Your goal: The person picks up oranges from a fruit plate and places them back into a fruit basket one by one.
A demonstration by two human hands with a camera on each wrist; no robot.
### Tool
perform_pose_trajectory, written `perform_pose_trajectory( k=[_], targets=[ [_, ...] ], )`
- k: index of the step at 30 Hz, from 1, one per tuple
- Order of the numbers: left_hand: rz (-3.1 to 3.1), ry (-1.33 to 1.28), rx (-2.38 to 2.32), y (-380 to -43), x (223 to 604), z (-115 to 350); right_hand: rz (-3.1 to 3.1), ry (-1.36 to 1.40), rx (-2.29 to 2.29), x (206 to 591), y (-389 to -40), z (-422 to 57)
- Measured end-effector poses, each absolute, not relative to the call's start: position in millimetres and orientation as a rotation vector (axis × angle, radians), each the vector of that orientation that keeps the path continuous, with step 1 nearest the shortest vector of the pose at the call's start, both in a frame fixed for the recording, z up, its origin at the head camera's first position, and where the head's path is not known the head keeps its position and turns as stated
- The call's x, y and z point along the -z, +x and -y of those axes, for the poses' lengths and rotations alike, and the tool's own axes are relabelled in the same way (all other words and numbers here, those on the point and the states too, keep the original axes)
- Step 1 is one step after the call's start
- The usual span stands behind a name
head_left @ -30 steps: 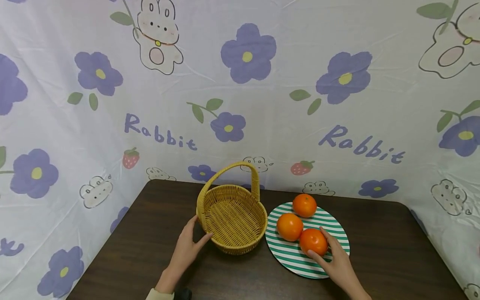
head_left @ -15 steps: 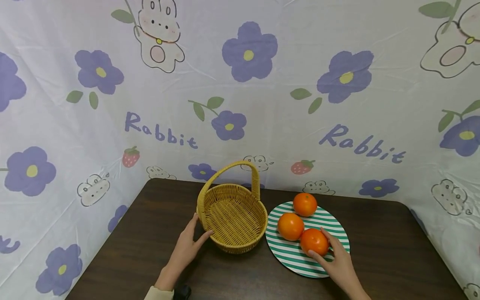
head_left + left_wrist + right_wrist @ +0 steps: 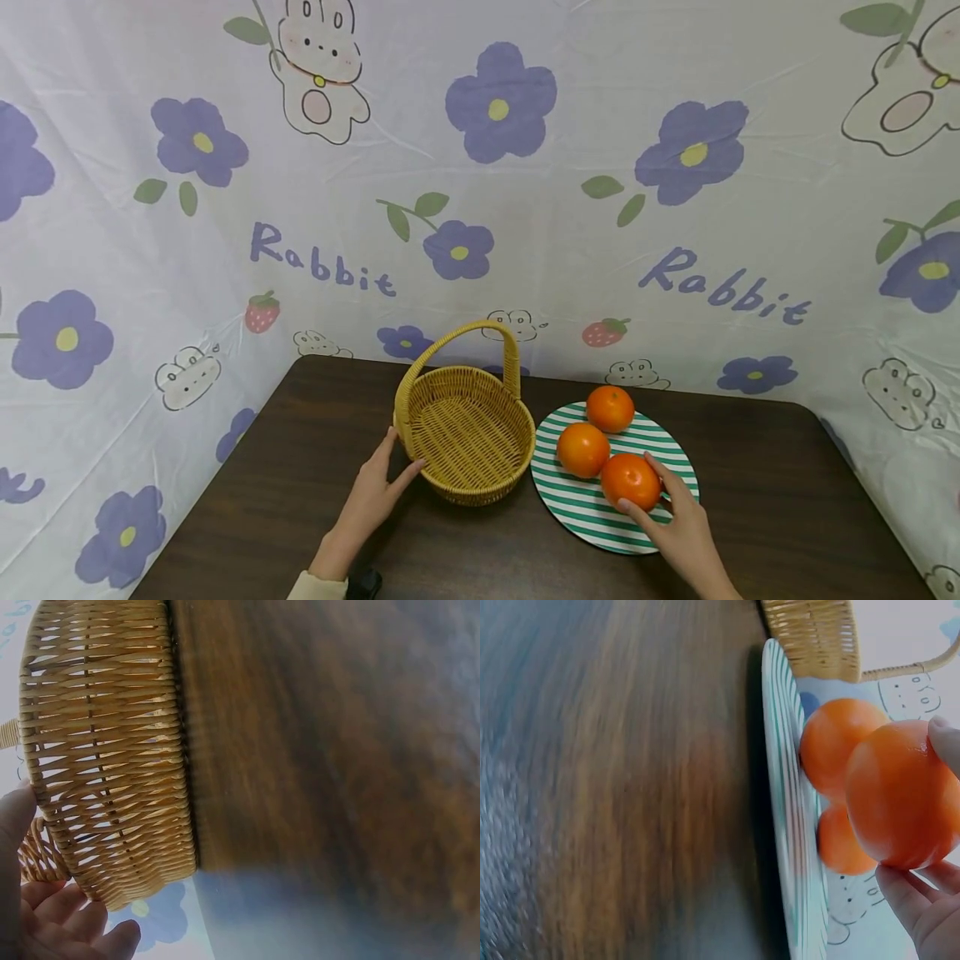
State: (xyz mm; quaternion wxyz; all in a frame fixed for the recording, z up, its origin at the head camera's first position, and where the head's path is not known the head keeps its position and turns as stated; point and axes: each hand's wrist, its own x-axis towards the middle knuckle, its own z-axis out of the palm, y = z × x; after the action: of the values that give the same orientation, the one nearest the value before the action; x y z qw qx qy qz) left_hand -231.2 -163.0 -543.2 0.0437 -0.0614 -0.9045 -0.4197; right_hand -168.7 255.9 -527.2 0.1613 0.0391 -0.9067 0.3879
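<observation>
A yellow wicker basket (image 3: 468, 442) with a tall arched handle stands on the dark table, with nothing inside. My left hand (image 3: 371, 487) holds its near left side, thumb at the rim and fingers round the outer wall; the woven wall (image 3: 112, 750) fills much of the left wrist view. My right hand (image 3: 681, 521) grips an orange (image 3: 630, 482) between thumb and fingers. In the right wrist view this orange (image 3: 901, 795) appears a little above the striped plate (image 3: 592, 529). Two more oranges, one in the middle (image 3: 582, 450) and one at the back (image 3: 610, 408), lie on the plate.
The green-and-white plate stands close to the basket's right side. A white cloth (image 3: 555, 208) with flowers and rabbits hangs behind the table (image 3: 780, 492) and at its sides. Something small and black (image 3: 365, 583) shows by the left wrist.
The gripped orange has risen slightly with my right hand. The middle orange has shifted a touch. My left hand and the basket stay in place.
</observation>
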Motion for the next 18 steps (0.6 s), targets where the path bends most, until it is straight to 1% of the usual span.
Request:
perform_pose_trajectory(
  k=[9,18],
  targets=[
    [2.751,-0.192,1.278,-230,544,164,2.571,0.159,-1.123,515,-165,-248],
    [2.764,-0.23,1.26,-232,547,166,2.56,0.221,-1.154,504,-169,-239]
  ],
)
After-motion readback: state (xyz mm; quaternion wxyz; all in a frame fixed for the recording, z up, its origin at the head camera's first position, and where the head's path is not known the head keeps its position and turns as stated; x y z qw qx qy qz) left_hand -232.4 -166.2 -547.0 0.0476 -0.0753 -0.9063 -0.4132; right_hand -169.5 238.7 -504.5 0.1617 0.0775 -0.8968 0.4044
